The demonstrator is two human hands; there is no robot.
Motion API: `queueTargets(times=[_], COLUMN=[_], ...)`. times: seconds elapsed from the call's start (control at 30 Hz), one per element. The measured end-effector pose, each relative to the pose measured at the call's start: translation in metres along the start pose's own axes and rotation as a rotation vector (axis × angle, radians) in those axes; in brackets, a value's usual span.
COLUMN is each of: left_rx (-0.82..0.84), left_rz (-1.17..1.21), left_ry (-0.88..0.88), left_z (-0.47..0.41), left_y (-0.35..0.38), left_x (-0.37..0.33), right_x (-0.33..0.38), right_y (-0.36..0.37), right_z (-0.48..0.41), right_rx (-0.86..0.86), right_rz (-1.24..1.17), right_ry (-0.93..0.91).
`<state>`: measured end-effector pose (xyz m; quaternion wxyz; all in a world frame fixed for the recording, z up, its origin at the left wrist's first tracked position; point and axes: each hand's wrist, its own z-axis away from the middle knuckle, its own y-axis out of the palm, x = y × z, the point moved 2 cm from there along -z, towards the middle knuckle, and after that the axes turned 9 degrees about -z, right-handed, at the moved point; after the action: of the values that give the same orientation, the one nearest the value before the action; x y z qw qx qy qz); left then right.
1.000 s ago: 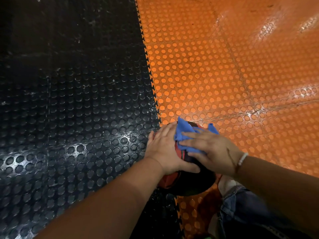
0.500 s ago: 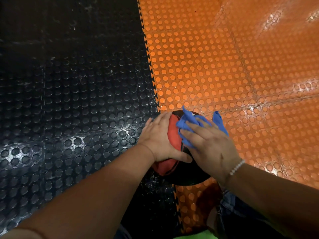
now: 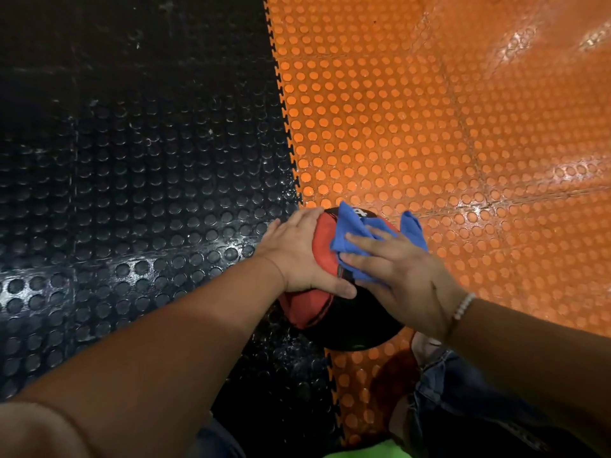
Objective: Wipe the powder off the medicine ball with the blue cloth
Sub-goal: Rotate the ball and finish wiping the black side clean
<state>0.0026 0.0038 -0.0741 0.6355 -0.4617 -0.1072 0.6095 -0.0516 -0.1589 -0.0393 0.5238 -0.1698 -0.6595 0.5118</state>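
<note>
A red and black medicine ball (image 3: pixel 319 312) lies on the floor where the black and orange mats meet. My left hand (image 3: pixel 301 256) rests on its left side, fingers straight over the top and thumb across the near face. A crumpled blue cloth (image 3: pixel 350 236) covers the ball's top right. My right hand (image 3: pixel 406 279) presses flat on the cloth with its fingers spread and straight. A white mark on the ball shows just past the cloth's far edge. The ball's right side is hidden under the cloth and my right hand.
Black studded floor mat (image 3: pixel 132 193) fills the left, orange studded mat (image 3: pixel 429 127) the right, joined by a toothed seam. My jeans-clad knee (image 3: pixel 463 391) is just behind the ball at the lower right. White specks lie on the black mat near the ball.
My right hand has slid the cloth toward the ball's far right side and its fingers have spread out. The left hand stays on the ball.
</note>
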Motion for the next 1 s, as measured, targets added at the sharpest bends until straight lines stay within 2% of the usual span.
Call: queueTargets(times=[0.1,0.2,0.27,0.33,0.43,0.47,0.53,0.57,0.63,0.67,0.7,0.77,0.9,0.93,1.0], left_rx=[0.003,-0.039,-0.04,-0.019,0.045,0.053,0.035,0.016,-0.002,-0.002,0.0,0.023,0.074,0.078,0.064], left_rz=[0.028,0.036,0.035,0.026,-0.01,-0.009,0.02,0.036,0.048,0.041,0.028,-0.008,-0.053,-0.04,0.006], left_ry=[0.017,0.0,-0.013,-0.014,0.009,0.013,0.012,0.002,-0.032,-0.05,-0.063,-0.069,-0.039,-0.04,-0.058], left_z=[0.004,0.0,-0.003,-0.005,-0.005,-0.004,-0.004,-0.006,-0.01,-0.011,-0.012,-0.011,-0.005,-0.004,-0.006], left_y=[0.001,0.001,0.002,0.001,-0.001,-0.001,0.001,0.002,0.001,0.0,-0.001,-0.003,-0.002,-0.001,0.0], left_x=[-0.01,-0.018,-0.019,-0.013,-0.002,-0.002,-0.006,-0.009,-0.012,-0.012,-0.012,-0.01,0.001,0.001,-0.002], right_x=[-0.013,-0.022,-0.022,-0.008,0.002,-0.001,-0.012,-0.016,-0.022,-0.025,-0.023,-0.008,-0.009,-0.017,-0.03], right_y=[-0.008,-0.016,-0.009,-0.003,0.0,-0.003,-0.011,-0.014,-0.017,-0.013,-0.01,-0.006,-0.01,-0.012,-0.015], right_z=[0.005,-0.027,-0.042,-0.034,-0.006,-0.002,-0.004,-0.012,-0.031,-0.039,-0.043,-0.042,-0.007,-0.002,-0.004], right_rx=[-0.008,-0.105,-0.082,-0.036,0.107,0.123,0.049,-0.009,-0.117,-0.125,-0.104,-0.087,0.054,0.057,-0.051], right_rz=[-0.068,-0.184,-0.138,-0.063,-0.085,-0.114,-0.146,-0.159,-0.201,-0.177,-0.138,-0.048,-0.185,-0.211,-0.243], right_ry=[-0.014,0.247,0.356,0.24,-0.017,-0.072,-0.114,-0.07,0.234,0.381,0.451,0.317,-0.086,-0.126,-0.057])
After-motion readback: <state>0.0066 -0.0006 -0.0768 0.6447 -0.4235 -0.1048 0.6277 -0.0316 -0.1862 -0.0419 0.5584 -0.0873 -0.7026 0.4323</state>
